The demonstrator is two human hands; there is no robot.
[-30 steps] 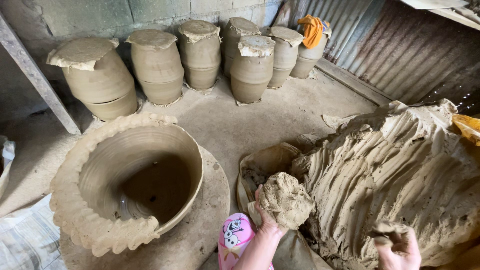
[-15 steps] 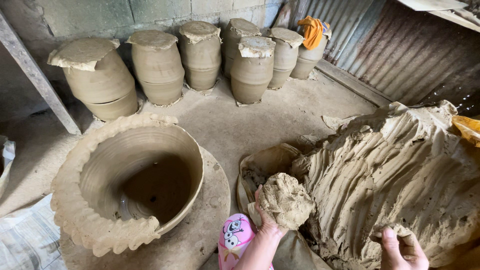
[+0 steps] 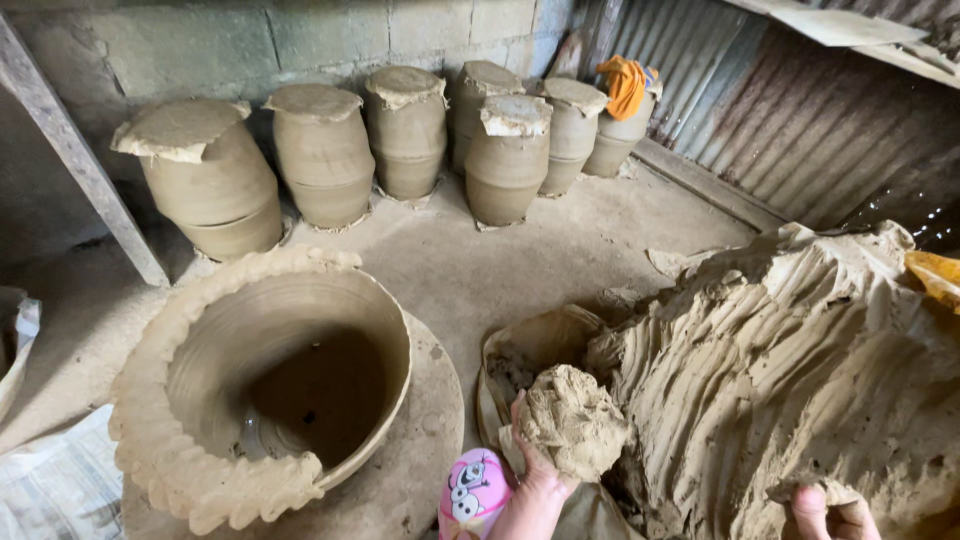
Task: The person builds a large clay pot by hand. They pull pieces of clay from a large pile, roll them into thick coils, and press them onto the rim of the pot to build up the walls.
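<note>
Beside the clay mound (image 3: pixel 800 380), left hand (image 3: pixel 535 470) cupping a clay lump (image 3: pixel 572 420), right hand (image 3: pixel 830 515) digging into clay, fingers curled.

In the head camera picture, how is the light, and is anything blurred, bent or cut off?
Head view: soft, even daylight, no glare; the unfinished pot is dark inside. Everything looks sharp. The wide lens bends the wall and the plank at the edges. The left hand holding the clay lump and the right hand are cut by the bottom border.
</note>
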